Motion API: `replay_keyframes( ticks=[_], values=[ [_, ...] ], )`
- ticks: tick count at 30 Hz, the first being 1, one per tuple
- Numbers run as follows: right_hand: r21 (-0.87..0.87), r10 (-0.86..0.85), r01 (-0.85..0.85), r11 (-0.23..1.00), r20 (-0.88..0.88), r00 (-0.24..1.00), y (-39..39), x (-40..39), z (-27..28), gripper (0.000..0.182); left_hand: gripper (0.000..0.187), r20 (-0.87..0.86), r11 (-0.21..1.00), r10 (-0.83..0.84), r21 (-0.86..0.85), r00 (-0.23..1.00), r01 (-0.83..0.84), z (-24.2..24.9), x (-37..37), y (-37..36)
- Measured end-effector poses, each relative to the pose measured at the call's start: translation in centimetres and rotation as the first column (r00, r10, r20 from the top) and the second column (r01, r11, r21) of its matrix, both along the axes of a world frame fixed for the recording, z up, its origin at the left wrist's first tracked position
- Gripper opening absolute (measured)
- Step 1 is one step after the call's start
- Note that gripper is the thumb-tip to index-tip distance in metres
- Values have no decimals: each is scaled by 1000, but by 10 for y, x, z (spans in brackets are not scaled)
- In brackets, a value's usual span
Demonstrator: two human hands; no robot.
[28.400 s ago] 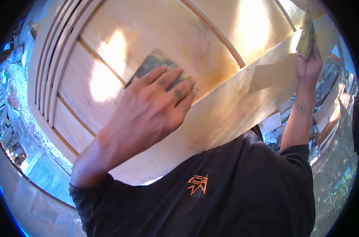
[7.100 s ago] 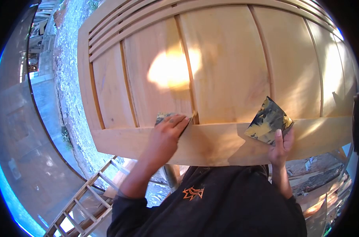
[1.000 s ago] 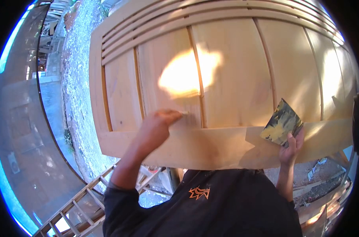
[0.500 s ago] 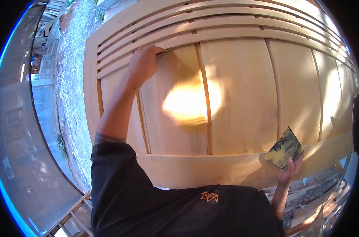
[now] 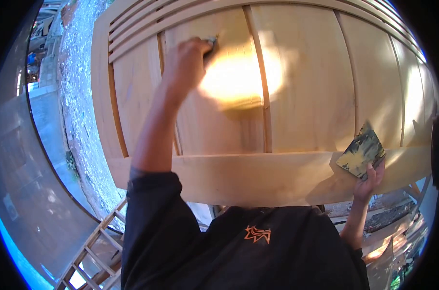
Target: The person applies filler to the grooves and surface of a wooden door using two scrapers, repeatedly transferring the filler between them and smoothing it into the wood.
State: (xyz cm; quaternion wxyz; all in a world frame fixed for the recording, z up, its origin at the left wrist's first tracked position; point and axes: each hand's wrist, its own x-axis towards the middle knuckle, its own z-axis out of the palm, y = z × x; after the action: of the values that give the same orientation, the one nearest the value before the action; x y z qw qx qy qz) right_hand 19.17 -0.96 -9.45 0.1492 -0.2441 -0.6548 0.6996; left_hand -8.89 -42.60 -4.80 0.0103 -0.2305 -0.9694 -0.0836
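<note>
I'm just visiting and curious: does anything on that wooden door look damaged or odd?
Nothing stands out. The wooden door looks whole; the bright patch beside the left hand is sunlight. The right hand holds worn sandpaper.

Your door (image 5: pixel 301 87) lies flat, carrying everything; under your left grip a sandpaper scrap (image 5: pixel 211 44) presses its upper panel; your right grip's sheet (image 5: pixel 362 151) touches the near rail (image 5: pixel 258 176).

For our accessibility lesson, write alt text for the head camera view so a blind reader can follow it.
A person's left hand presses a small dark sanding pad against a pale slatted wooden door panel. The right hand holds a worn yellow-and-black sandpaper sheet at the panel's lower rail.
</note>
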Motion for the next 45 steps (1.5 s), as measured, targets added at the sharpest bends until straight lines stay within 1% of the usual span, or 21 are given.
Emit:
replay_keyframes(
  ticks=[2,4,6,8,10,13,16,17,19,21,24,25,29,32,33,34,36,38,40,42,45],
  values=[
    [97,66,-66,993,8,998,3,6,-6,59,43,-32,998,-5,69,999,7,-6,50,2],
    [-42,-1,2,999,14,1000,-5,5,0,59,45,105,995,96,-9,990,-95,10,95,13],
    [-111,-57,58,992,13,998,-6,3,0,59,47,55,996,75,39,996,-78,5,128,12],
    [-117,-95,96,988,10,995,-6,6,-4,59,47,167,991,108,54,980,-119,17,160,18],
    [-123,-61,60,991,-5,998,-8,7,-3,59,46,277,999,30,30,960,-40,34,186,13],
    [-154,-82,72,985,-55,995,-13,0,-3,60,51,676,999,23,2,737,-33,79,162,7],
    [-179,-104,97,979,-30,994,-12,5,-7,60,53,440,998,-21,69,898,-11,95,81,10],
    [-183,-103,99,978,-11,995,-11,7,-8,61,54,306,997,-56,76,950,35,90,48,10],
    [-122,-84,85,989,15,996,-11,8,-5,61,52,166,980,-196,68,966,187,75,-23,15],
    [-74,-77,79,994,24,997,-12,8,-5,62,51,330,1000,1,0,944,-2,74,-63,43],
    [-26,-97,97,995,11,995,-14,10,-6,63,50,267,988,-125,-53,956,144,61,-92,67],
    [-15,-92,92,996,6,996,-15,11,-5,63,52,309,990,-60,-103,949,96,58,-97,73],
    [-105,-82,75,992,-62,995,-17,10,-4,60,52,297,990,-56,-109,953,92,43,-113,74],
    [-60,-66,63,996,-44,997,-14,11,-5,58,42,408,988,-62,-106,911,115,57,-122,81],
    [-76,-74,71,995,-37,997,-14,11,-4,57,40,437,978,-137,-86,889,193,58,-127,83],
    [-93,-80,77,993,-28,996,-15,9,-3,57,42,507,982,-37,-143,861,126,58,-128,83],
    [-85,-87,84,993,-33,996,-14,6,-3,55,51,495,977,-120,-96,861,192,52,-107,78],
    [-44,-92,90,995,-55,994,-15,5,-3,54,49,459,965,-166,-106,873,240,51,-78,76],
    [-95,-41,37,995,-46,998,-13,2,1,56,46,460,955,-222,-76,860,288,46,-47,72],
    [-118,14,-18,993,-41,999,-11,0,2,56,47,433,965,-198,-70,880,251,50,-6,74],
    [-92,64,-69,993,-55,996,-5,0,0,52,45,524,996,-46,-40,851,78,58,49,83]
  ],
)
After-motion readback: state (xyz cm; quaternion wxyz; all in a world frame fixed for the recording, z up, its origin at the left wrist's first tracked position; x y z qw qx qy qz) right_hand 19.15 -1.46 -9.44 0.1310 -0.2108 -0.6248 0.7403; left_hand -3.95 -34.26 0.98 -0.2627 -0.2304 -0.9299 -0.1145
